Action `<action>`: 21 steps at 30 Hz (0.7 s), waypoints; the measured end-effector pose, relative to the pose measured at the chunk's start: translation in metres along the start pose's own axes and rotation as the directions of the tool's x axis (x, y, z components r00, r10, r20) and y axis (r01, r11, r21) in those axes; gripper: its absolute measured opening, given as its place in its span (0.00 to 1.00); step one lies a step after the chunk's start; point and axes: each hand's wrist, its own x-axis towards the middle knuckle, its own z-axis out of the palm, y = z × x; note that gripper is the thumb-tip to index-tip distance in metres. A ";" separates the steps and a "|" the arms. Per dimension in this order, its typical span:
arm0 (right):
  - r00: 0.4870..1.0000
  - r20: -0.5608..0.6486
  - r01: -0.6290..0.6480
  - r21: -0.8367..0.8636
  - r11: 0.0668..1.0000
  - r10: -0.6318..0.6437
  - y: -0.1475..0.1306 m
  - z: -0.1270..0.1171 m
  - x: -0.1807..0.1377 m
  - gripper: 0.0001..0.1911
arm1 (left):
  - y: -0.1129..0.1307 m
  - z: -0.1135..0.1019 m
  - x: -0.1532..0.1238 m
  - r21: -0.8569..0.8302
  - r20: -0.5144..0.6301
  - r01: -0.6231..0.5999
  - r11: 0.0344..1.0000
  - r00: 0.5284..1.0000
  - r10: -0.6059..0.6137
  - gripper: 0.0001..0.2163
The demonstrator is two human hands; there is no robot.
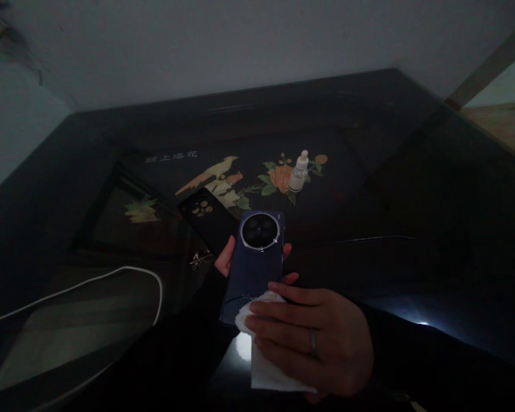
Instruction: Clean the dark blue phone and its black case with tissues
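Dark counter (347,212) below. Right hand (326,335): fingers nearly straight, bunched, holding white tissue (268,372). Left hand (226,258), nearer: fingers curled round long edges of blue vivo smartphone (255,269), long axis pointing away, camera end far; tissue overlaps logo end, bare back lies forward-left of right fingers.

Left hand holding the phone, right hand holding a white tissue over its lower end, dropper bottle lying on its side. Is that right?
Not quite: the dropper bottle stands upright, as the head view shows. The left hand does hold the phone, and the right hand a white tissue over its lower end.
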 end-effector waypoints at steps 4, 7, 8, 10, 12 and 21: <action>0.996 -0.081 -0.024 -0.020 0.999 0.023 0.007 -0.003 -0.009 0.20 | 0.008 0.003 0.000 -0.020 0.042 -0.050 0.999 0.998 0.051 0.29; 0.992 -0.108 -0.066 -0.024 0.998 0.063 0.017 -0.006 -0.017 0.21 | 0.011 0.000 0.001 0.012 0.081 -0.044 0.999 0.996 0.043 0.30; 0.990 -0.107 -0.097 -0.016 0.995 0.094 0.021 -0.008 -0.018 0.21 | 0.012 -0.002 0.002 0.044 0.082 -0.051 0.998 0.996 0.047 0.30; 0.976 -0.116 -0.182 0.047 0.982 0.187 0.027 -0.013 -0.020 0.19 | 0.016 -0.009 0.004 0.144 0.017 -0.093 0.985 0.996 0.091 0.30; 0.933 -0.124 -0.312 0.187 0.932 0.338 0.030 -0.017 -0.019 0.18 | 0.021 -0.016 0.005 0.240 -0.084 -0.129 0.962 0.985 0.153 0.28; 0.170 0.178 -0.422 0.902 -0.092 0.969 0.030 -0.020 -0.006 0.20 | 0.014 -0.022 -0.010 0.259 -0.273 -0.348 0.901 0.869 0.413 0.22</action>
